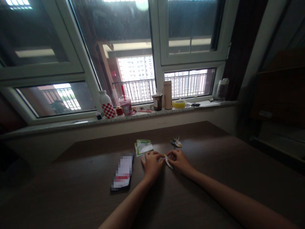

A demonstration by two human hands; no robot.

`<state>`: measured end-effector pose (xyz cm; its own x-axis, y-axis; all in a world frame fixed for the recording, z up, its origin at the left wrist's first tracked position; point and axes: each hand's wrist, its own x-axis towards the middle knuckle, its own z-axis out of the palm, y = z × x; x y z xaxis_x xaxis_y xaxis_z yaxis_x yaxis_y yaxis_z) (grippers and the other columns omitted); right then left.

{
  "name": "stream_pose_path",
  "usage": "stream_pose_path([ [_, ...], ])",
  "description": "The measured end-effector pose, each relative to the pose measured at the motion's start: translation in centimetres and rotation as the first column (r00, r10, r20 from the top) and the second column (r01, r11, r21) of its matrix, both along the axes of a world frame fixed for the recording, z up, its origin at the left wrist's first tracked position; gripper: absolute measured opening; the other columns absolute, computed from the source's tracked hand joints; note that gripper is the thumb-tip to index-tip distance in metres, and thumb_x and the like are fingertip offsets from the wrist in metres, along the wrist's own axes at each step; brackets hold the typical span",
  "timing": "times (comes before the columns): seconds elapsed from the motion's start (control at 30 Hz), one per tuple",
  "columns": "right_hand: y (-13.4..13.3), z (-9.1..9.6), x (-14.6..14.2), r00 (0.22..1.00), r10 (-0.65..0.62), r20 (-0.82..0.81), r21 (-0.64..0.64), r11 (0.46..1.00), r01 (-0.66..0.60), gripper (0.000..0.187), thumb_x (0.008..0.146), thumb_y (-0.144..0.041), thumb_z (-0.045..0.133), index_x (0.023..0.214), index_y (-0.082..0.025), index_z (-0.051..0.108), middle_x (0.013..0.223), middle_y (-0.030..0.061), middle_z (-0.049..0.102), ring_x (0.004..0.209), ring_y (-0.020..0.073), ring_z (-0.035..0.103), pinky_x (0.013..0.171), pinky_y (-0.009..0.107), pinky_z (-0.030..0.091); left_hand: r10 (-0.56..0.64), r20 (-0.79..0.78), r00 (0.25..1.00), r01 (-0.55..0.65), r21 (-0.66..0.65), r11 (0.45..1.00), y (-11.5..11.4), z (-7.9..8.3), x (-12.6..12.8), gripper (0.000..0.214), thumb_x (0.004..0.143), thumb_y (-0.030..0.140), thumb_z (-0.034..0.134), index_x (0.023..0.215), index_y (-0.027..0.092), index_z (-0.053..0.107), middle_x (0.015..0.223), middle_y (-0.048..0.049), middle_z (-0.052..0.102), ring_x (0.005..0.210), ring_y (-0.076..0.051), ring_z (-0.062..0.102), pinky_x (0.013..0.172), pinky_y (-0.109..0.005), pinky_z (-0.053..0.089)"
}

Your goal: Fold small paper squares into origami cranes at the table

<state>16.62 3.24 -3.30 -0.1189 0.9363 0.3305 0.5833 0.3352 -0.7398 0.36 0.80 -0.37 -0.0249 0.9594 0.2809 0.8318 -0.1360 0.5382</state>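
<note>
Paper strip diag., far end L

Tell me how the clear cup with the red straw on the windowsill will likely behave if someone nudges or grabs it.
The cup could tip if knocked high, since its red straw pokes up well above the rim. Its see-through wall looks like thin plastic, so it may flex when squeezed. Pink contents show inside, so it's probably heavier than an empty cup.
</note>
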Motion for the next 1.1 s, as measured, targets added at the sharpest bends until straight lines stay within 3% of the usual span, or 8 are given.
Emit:
stream_pose_path([
  [0.2, -0.2, 0.1, -0.2, 0.992, -0.009, 0.123, 0.022, 1.000, 0.007, 0.018, 0.076, -0.026, 0.069, 0.092, -0.023, 0.076, 0.096, 0.0081, 0.067, 0.104, 0.0273, 0.052, 0.092, 0.038, 0.039, 0.000, -0.088, 0.996, -0.002, -0.022, 1.000, 0.3, -0.3, -0.2, 0.016, 0.081, 0.040, 0.064, 0.086, 0.034, 0.078, 0.124, -0.0051, 0.064, 0.124, -0.034, 0.041, 0.107, -0.065, 0.016],
  [0.43, 0.6, -0.4, 0.2, 0.989, 0.002, 0.147, 0.003, 1.000, -0.003, 0.016, 0.084, -0.029, 0.065, 0.089, -0.024, 0.079, 0.097, 0.0097, 0.065, 0.104, 0.0273, 0.052, 0.093, 0.039, 0.039, -0.031, -0.151, 0.988, 0.032, 0.004, 0.999, 0.5, 0.1, -0.2, 0.020, 0.081, 0.047, 0.064, 0.082, 0.033, 0.078, 0.130, -0.0053, 0.062, 0.128, -0.036, 0.038, 0.107, -0.071, 0.011],
  [0.73, 0.3, 0.0, 0.3, 0.982, 0.016, 0.186, 0.035, 0.999, -0.023, 0.017, 0.080, -0.035, 0.071, 0.094, -0.027, 0.077, 0.101, 0.0085, 0.063, 0.106, 0.0270, 0.051, 0.095, 0.040, 0.039, -0.069, -0.182, 0.981, 0.070, -0.002, 0.998, 0.4, -0.1, -0.3, 0.015, 0.080, 0.044, 0.067, 0.088, 0.034, 0.075, 0.133, -0.0041, 0.059, 0.132, -0.036, 0.034, 0.107, -0.074, 0.001],
  [1.1, 0.1, 1.1, 2.0, 0.948, 0.197, 0.249, -0.066, 0.980, -0.186, 0.037, 0.073, -0.037, 0.076, 0.109, -0.030, 0.071, 0.114, 0.0068, 0.057, 0.117, 0.0285, 0.048, 0.102, 0.042, 0.036, -0.116, -0.187, 0.975, 0.103, -0.080, 0.991, 0.3, 0.3, -1.1, 0.020, 0.075, 0.048, 0.070, 0.093, 0.039, 0.074, 0.142, -0.0007, 0.055, 0.138, -0.041, 0.031, 0.104, -0.078, 0.003],
])
